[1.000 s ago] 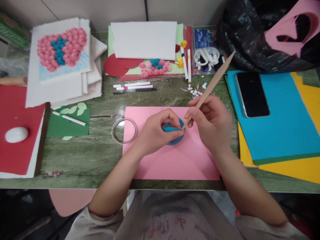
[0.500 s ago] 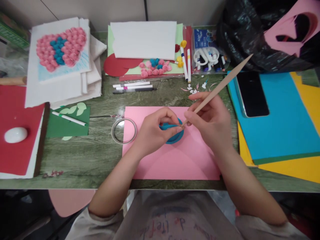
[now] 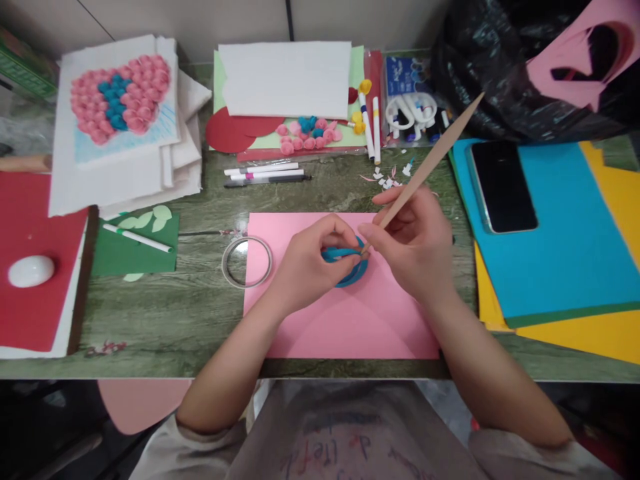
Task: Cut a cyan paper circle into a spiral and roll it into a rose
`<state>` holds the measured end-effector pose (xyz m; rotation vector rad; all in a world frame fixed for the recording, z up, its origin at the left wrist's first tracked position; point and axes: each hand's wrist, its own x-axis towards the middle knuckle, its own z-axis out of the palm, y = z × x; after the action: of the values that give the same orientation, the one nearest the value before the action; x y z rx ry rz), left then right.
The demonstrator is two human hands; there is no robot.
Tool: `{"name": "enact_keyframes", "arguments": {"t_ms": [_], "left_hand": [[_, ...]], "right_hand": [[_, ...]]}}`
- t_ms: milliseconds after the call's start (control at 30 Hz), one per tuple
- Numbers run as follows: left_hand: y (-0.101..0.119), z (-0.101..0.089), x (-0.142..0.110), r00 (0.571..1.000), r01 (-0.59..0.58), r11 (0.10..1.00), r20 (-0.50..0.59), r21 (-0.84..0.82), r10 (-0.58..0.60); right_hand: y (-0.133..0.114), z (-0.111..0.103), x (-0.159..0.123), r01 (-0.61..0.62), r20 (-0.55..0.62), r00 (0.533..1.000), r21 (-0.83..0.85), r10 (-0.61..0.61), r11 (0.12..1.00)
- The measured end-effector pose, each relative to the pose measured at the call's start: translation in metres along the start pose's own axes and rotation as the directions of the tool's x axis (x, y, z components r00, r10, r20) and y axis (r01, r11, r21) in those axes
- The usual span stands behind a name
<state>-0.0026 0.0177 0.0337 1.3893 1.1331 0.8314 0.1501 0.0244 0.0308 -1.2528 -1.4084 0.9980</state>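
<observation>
A long tan paper strip (image 3: 433,160) slants up to the right and tapers to a point at its far end. My right hand (image 3: 417,240) pinches it between thumb and fingers. Its lower end reaches the fingertips of my left hand (image 3: 317,263), which are closed on it in a pinch. Just behind those fingertips is a blue ring-shaped thing (image 3: 353,277), partly hidden by my left hand; I cannot tell whether the fingers touch it. Under both hands lies a sheet of pink paper (image 3: 340,327). A roll of tape (image 3: 227,275) overlaps its left edge.
Blue sheets (image 3: 575,260) with a phone (image 3: 505,187) lie right. Behind are pens (image 3: 267,173), paper scraps (image 3: 385,181), a pouch with scissors (image 3: 400,113) and a black bag (image 3: 480,73). A picture of pink and blue paper curls (image 3: 143,93) lies left, above green paper (image 3: 135,260).
My right hand has shifted slightly left, and the strip's upper tip has swung left and up. My left hand stays nearly in place, still pinching.
</observation>
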Motion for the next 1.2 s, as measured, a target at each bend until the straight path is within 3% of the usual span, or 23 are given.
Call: {"name": "enact_keyframes", "arguments": {"t_ms": [533,733,867,933,1000,1067,1133,1200], "left_hand": [[-0.001,0.002,0.001,0.999,0.014,1.0,-0.045,0.007,-0.014],[-0.002,0.005,-0.001,0.996,0.001,0.995,-0.084,0.102,0.007],[-0.004,0.005,-0.002,0.994,-0.008,0.991,-0.11,0.137,0.023],[-0.004,0.004,-0.002,0.993,-0.012,0.989,-0.113,0.147,0.029],[-0.003,0.004,-0.003,0.993,-0.017,0.991,-0.116,0.136,0.033],[-0.003,0.004,-0.004,0.99,-0.031,0.992,-0.129,0.124,0.047],[-0.001,0.004,-0.004,0.988,-0.051,0.991,-0.139,0.125,0.068],[0.001,0.005,-0.004,0.987,-0.064,0.99,-0.138,0.13,0.082]], "right_hand": [[-0.001,0.002,-0.001,0.015,-0.064,0.998,-0.05,-0.018,0.999],[-0.001,0.002,-0.001,0.037,-0.101,0.994,-0.057,-0.043,0.998],[0.003,-0.019,0.011,0.041,-0.152,0.987,-0.111,-0.058,0.993],[0.009,-0.041,0.02,-0.051,-0.067,0.997,-0.228,0.037,0.972],[0.017,-0.067,0.029,-0.123,-0.081,0.992,-0.51,0.094,0.852],[0.026,-0.091,0.035,-0.245,-0.152,0.968,-0.737,0.198,0.63],[0.034,-0.108,0.038,-0.323,-0.195,0.924,-0.86,0.33,0.395],[0.038,-0.118,0.038,-0.321,-0.207,0.895,-0.913,0.395,0.25]]}}
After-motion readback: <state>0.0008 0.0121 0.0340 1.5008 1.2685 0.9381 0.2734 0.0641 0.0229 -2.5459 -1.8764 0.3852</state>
